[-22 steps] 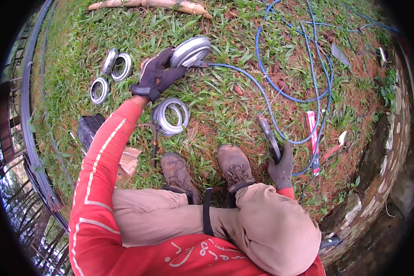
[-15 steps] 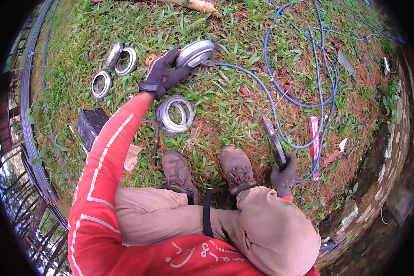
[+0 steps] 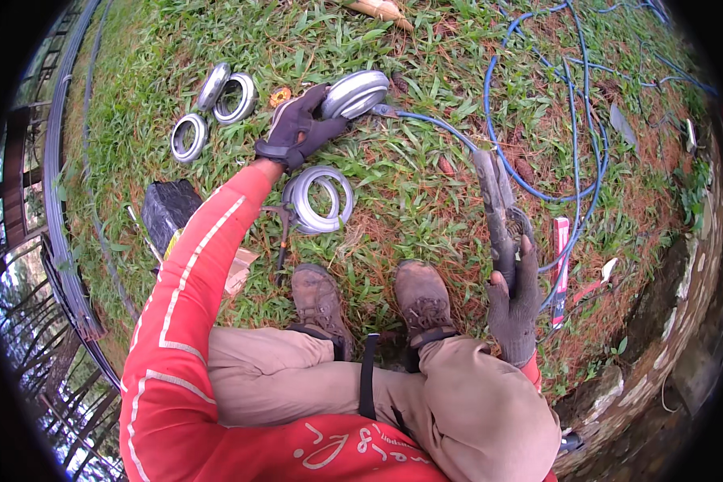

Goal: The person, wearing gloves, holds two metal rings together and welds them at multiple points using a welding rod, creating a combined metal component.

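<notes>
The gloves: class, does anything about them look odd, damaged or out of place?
Yes, they look mismatched. The left hand wears a blackish glove with a wrist strap; the right hand wears a greyish one that leaves the thumb tip bare. Whether that is damage or design, I cannot tell.

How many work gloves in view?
2: black fabric glove on the left hand, gripping a round silver metal piece; dark-grey fabric glove on the right hand, holding a long dark tool. Others could be hidden.

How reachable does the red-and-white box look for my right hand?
Probably yes: the box lies just right of your right hand, but that hand holds a dark tool and a blue cable seems to cross the box.
</notes>
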`<control>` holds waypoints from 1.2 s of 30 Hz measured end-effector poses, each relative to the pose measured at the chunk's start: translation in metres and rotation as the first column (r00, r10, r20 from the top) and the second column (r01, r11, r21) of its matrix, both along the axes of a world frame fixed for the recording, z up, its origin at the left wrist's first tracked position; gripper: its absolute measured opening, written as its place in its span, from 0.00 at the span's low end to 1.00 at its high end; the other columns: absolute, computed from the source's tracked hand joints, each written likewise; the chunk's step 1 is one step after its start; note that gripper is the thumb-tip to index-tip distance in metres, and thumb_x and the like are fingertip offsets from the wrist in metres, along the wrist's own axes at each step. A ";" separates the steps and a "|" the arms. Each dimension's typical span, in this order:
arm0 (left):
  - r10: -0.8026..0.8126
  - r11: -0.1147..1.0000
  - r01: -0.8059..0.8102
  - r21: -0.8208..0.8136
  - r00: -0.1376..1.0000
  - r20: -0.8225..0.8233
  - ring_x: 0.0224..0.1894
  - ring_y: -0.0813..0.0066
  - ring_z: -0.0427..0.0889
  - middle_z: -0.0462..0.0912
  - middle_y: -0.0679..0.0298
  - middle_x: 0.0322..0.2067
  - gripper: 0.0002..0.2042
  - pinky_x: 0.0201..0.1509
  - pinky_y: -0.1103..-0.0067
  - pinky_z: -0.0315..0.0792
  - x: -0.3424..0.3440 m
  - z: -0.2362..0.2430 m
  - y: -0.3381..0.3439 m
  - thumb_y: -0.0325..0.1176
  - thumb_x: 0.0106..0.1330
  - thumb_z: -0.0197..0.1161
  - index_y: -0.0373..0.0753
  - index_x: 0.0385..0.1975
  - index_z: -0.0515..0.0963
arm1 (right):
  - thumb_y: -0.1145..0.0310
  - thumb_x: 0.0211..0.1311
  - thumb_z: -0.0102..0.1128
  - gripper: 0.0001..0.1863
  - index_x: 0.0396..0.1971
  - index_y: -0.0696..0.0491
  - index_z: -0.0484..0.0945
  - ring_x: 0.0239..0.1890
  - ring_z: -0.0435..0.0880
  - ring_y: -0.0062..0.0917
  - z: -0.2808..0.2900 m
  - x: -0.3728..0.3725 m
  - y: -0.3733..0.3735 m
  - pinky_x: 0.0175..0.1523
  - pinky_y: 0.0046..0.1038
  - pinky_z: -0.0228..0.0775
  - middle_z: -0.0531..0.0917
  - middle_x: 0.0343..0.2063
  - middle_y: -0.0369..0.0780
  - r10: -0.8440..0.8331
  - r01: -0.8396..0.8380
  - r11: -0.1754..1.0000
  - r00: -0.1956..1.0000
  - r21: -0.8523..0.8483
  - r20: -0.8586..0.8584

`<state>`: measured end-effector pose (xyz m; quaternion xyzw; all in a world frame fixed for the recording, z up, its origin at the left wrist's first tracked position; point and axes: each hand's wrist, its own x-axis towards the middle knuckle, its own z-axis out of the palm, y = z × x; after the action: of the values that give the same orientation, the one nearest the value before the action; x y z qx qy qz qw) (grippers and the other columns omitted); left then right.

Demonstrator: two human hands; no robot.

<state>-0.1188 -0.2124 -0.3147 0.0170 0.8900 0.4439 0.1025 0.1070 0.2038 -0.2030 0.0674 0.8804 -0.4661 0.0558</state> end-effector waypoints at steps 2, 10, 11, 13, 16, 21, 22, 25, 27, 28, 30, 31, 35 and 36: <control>0.001 1.000 0.000 0.020 1.000 -0.026 0.49 0.61 0.91 0.92 0.52 0.50 0.33 0.57 0.67 0.82 0.001 -0.004 -0.002 0.43 0.58 0.81 0.39 0.64 0.81 | 0.68 0.79 0.61 0.32 0.77 0.65 0.67 0.57 0.89 0.38 0.000 -0.020 -0.014 0.63 0.35 0.78 0.86 0.60 0.54 0.060 -0.060 0.998 0.998 0.011 0.018; -0.016 1.000 0.016 -0.010 1.000 -0.017 0.52 0.67 0.90 0.91 0.55 0.52 0.33 0.60 0.70 0.82 0.003 -0.005 -0.006 0.42 0.60 0.81 0.38 0.65 0.80 | 0.67 0.81 0.58 0.33 0.78 0.65 0.64 0.63 0.87 0.48 -0.035 -0.046 -0.043 0.67 0.40 0.76 0.83 0.63 0.60 0.129 -0.129 0.992 0.988 -0.005 0.082; -0.014 1.000 0.014 -0.003 0.999 0.032 0.56 0.73 0.89 0.91 0.57 0.55 0.34 0.63 0.73 0.81 0.003 -0.004 -0.006 0.41 0.61 0.81 0.37 0.67 0.80 | 0.67 0.80 0.58 0.33 0.79 0.65 0.64 0.61 0.88 0.49 -0.040 -0.048 -0.046 0.65 0.40 0.78 0.84 0.61 0.60 0.146 -0.146 0.989 0.989 0.022 0.002; -0.014 1.000 0.014 -0.021 0.999 0.041 0.56 0.73 0.89 0.91 0.57 0.55 0.34 0.63 0.73 0.81 0.002 0.000 -0.004 0.41 0.61 0.81 0.37 0.67 0.80 | 0.67 0.80 0.59 0.34 0.79 0.64 0.63 0.59 0.89 0.50 -0.045 -0.051 -0.050 0.63 0.40 0.79 0.85 0.60 0.60 0.165 -0.162 0.986 0.983 0.049 -0.078; -0.016 0.998 0.019 -0.052 0.999 0.047 0.55 0.72 0.89 0.91 0.57 0.55 0.34 0.62 0.73 0.81 0.002 0.004 -0.003 0.41 0.61 0.81 0.37 0.67 0.80 | 0.67 0.78 0.60 0.35 0.79 0.64 0.62 0.53 0.90 0.52 -0.048 -0.053 -0.053 0.57 0.42 0.81 0.86 0.55 0.60 0.163 -0.166 0.985 0.985 0.055 0.050; -0.021 0.999 0.021 -0.041 1.000 0.010 0.55 0.72 0.89 0.91 0.57 0.54 0.33 0.62 0.72 0.81 0.003 0.006 -0.003 0.41 0.61 0.80 0.38 0.67 0.80 | 0.66 0.78 0.60 0.36 0.79 0.63 0.63 0.50 0.90 0.54 -0.052 -0.053 -0.055 0.53 0.43 0.81 0.86 0.52 0.60 0.177 -0.175 0.980 0.984 0.096 -0.014; -0.025 0.999 0.026 -0.037 0.999 0.024 0.56 0.71 0.89 0.91 0.57 0.54 0.33 0.63 0.72 0.81 0.003 0.005 -0.004 0.41 0.61 0.80 0.38 0.67 0.80 | 0.66 0.78 0.60 0.36 0.79 0.63 0.63 0.50 0.90 0.54 -0.053 -0.053 -0.055 0.53 0.43 0.81 0.86 0.52 0.60 0.177 -0.175 0.980 0.984 0.096 -0.013; -0.025 0.999 0.026 -0.032 0.998 0.053 0.56 0.71 0.89 0.91 0.57 0.54 0.33 0.63 0.72 0.81 0.003 0.005 -0.004 0.41 0.61 0.80 0.38 0.67 0.80 | 0.66 0.78 0.60 0.35 0.79 0.64 0.63 0.51 0.90 0.54 -0.056 -0.051 -0.053 0.53 0.43 0.81 0.86 0.53 0.60 0.209 -0.201 0.969 0.977 0.140 -0.039; -0.019 0.999 0.022 -0.033 0.997 0.068 0.56 0.71 0.89 0.91 0.57 0.54 0.33 0.63 0.72 0.81 0.003 0.003 -0.004 0.41 0.62 0.80 0.38 0.67 0.80 | 0.66 0.78 0.60 0.35 0.79 0.64 0.63 0.51 0.90 0.54 -0.056 -0.051 -0.054 0.54 0.43 0.81 0.86 0.54 0.61 0.194 -0.186 0.977 0.979 0.104 -0.065; -0.019 1.000 0.019 -0.017 0.999 0.045 0.56 0.71 0.89 0.91 0.57 0.55 0.33 0.63 0.72 0.81 0.004 0.001 -0.004 0.41 0.62 0.80 0.38 0.67 0.80 | 0.66 0.78 0.60 0.35 0.79 0.64 0.63 0.51 0.90 0.54 -0.055 -0.051 -0.055 0.54 0.43 0.81 0.86 0.54 0.61 0.194 -0.187 0.977 0.979 0.103 -0.064; -0.019 1.000 0.019 0.000 1.000 0.023 0.56 0.71 0.89 0.91 0.57 0.55 0.33 0.63 0.72 0.81 0.004 0.000 -0.004 0.41 0.62 0.80 0.38 0.67 0.80 | 0.67 0.78 0.60 0.35 0.79 0.64 0.63 0.53 0.90 0.54 -0.052 -0.053 -0.057 0.55 0.43 0.81 0.85 0.56 0.61 0.185 -0.180 0.978 0.982 0.106 -0.036; -0.024 1.000 0.024 -0.017 0.999 0.024 0.56 0.71 0.89 0.91 0.57 0.55 0.33 0.63 0.72 0.81 0.004 0.000 -0.005 0.41 0.62 0.80 0.38 0.67 0.80 | 0.67 0.78 0.60 0.35 0.79 0.64 0.63 0.53 0.90 0.54 -0.050 -0.054 -0.057 0.55 0.43 0.81 0.85 0.56 0.61 0.184 -0.179 0.978 0.982 0.106 -0.035; -0.014 1.000 0.014 0.007 1.000 -0.022 0.51 0.67 0.89 0.91 0.55 0.51 0.32 0.59 0.69 0.81 0.005 -0.006 -0.007 0.42 0.61 0.81 0.38 0.65 0.80 | 0.67 0.77 0.60 0.35 0.79 0.65 0.63 0.53 0.90 0.54 -0.052 -0.055 -0.055 0.56 0.44 0.81 0.85 0.56 0.61 0.200 -0.193 0.972 0.979 0.136 -0.036; -0.014 1.000 0.014 0.006 1.000 -0.022 0.51 0.67 0.89 0.91 0.55 0.51 0.32 0.59 0.69 0.81 0.005 -0.007 -0.007 0.42 0.61 0.81 0.38 0.65 0.80 | 0.67 0.77 0.60 0.35 0.79 0.65 0.63 0.53 0.90 0.54 -0.054 -0.054 -0.053 0.56 0.43 0.81 0.85 0.56 0.61 0.225 -0.210 0.962 0.972 0.174 -0.074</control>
<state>-0.1139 -0.2196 -0.3213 0.0286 0.8895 0.4459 0.0959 0.0532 0.1505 -0.2572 -0.0471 0.9197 -0.3852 0.0597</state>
